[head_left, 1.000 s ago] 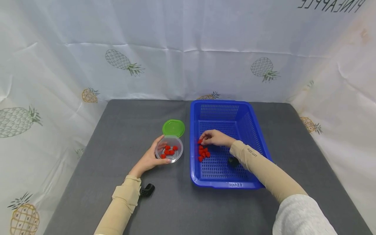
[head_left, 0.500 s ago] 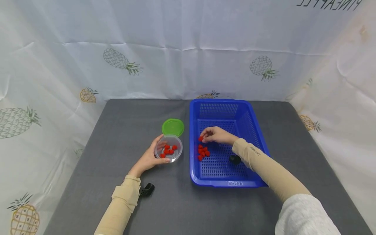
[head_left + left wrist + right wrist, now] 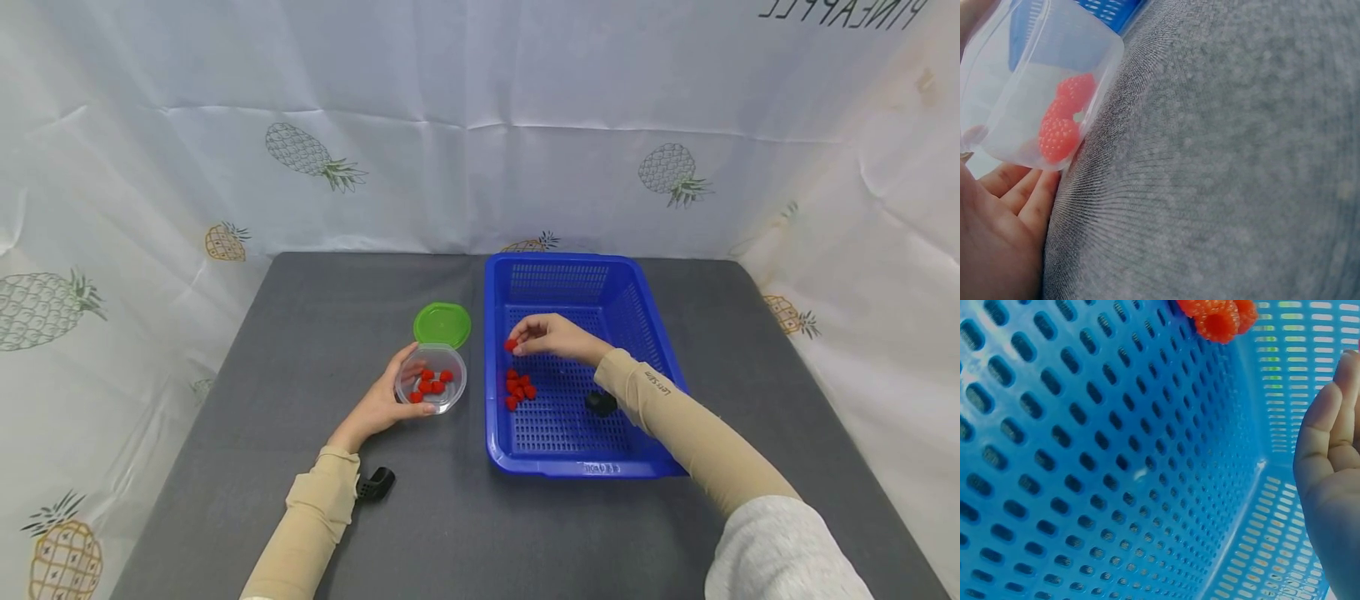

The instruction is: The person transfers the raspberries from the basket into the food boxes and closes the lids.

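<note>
My left hand (image 3: pixel 381 406) grips a clear plastic tub (image 3: pixel 453 398) around its side, thumb at the front and fingers behind. Several red raspberries (image 3: pixel 438 387) lie on the bottom of the tub; in the left wrist view some raspberries (image 3: pixel 1059 139) show through its wall. Between thumb and fingertips, my right hand (image 3: pixel 553 336) pinches one raspberry (image 3: pixel 511 344) over the left part of a blue basket (image 3: pixel 492 417). A cluster of several raspberries (image 3: pixel 520 390) rests on the basket floor below that hand. In the right wrist view, the fingers (image 3: pixel 1322 419) are partly cut off by the frame edge.
A green round lid (image 3: pixel 442 325) lies on the grey table (image 3: pixel 337 308) just behind the tub. Black wrist cameras show by the left wrist (image 3: pixel 377 483) and under the right forearm (image 3: pixel 600 403). A white curtain with pineapple prints (image 3: pixel 420 183) borders the table.
My right hand has lifted away from the raspberry cluster, toward the back of the basket, with one raspberry pinched. My left hand and the tub have stayed in place.
</note>
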The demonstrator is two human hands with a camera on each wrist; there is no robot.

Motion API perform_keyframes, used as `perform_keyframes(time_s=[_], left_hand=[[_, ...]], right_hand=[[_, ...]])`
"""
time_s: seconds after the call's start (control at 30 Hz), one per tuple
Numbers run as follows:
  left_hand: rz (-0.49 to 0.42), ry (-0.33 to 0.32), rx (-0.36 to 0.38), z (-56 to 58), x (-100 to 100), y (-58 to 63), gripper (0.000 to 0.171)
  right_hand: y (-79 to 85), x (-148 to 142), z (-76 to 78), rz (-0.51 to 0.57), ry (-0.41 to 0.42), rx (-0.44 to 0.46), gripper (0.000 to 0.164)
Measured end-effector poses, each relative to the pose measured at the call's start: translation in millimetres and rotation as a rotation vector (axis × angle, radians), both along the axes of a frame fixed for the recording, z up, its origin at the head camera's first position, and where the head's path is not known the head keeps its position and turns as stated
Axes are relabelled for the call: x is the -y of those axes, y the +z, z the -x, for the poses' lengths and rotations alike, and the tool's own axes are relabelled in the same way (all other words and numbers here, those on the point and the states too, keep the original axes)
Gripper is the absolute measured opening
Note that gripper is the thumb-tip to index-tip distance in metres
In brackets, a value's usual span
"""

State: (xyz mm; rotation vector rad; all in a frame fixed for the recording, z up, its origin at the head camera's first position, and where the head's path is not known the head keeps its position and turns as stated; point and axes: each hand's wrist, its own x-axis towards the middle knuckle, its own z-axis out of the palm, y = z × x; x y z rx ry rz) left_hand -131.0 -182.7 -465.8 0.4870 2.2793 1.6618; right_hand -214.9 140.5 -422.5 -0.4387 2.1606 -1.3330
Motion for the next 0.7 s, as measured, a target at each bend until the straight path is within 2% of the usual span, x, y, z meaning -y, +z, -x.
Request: perform_keyframes(time_s=[0.3,0.5,0.7], left_hand=[[-0.005,-0.001,0.002,-1.4,-1,2.1,0.097],[0.003,0.000,0.003,-1.1,-2,1.4,0.098],[0.000,0.006,-0.001,0.0,-2,0.1,0.098]], right_hand=[[7.8,2,-3.6,0.147,0.003,0.002,0.025],[13.4,5,-1.5,0.189,-0.022,-0.026,0.023],[20.9,13,0.2,0.250,-0.005,-0.027,0.021]])
